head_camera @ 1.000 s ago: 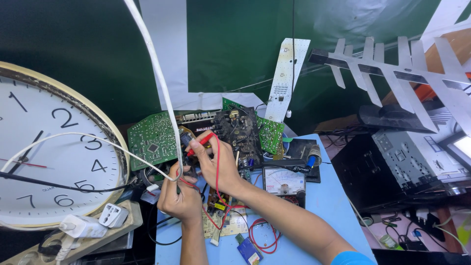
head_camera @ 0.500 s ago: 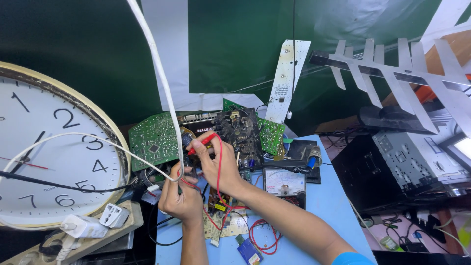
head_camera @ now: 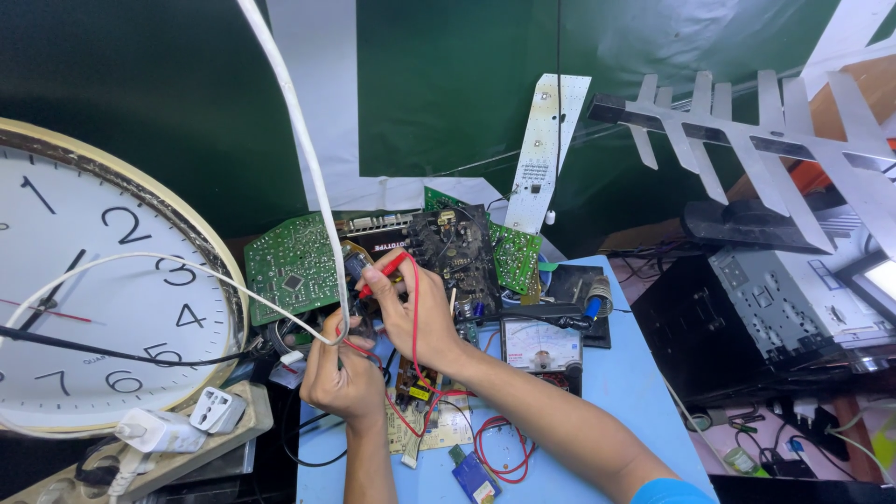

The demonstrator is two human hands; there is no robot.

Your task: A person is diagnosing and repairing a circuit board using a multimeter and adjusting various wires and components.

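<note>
Two hands work over the blue table (head_camera: 597, 411): my right hand (head_camera: 415, 313) pinches a red probe (head_camera: 381, 273) against the dark circuit board (head_camera: 457, 247). My left hand (head_camera: 341, 378) is closed around red wires (head_camera: 359, 350), beside the white-faced analog meter (head_camera: 541, 343).

Around both hands the desk (head_camera: 635, 392) is crowded: green circuit boards (head_camera: 291, 271) block 12 o'clock, the wall clock (head_camera: 103, 299) and a hanging white cable (head_camera: 308, 177) close off 9 o'clock, and the analog meter (head_camera: 541, 343) sits at 3 o'clock. Bare blue surface lies open toward 4 o'clock.
</note>
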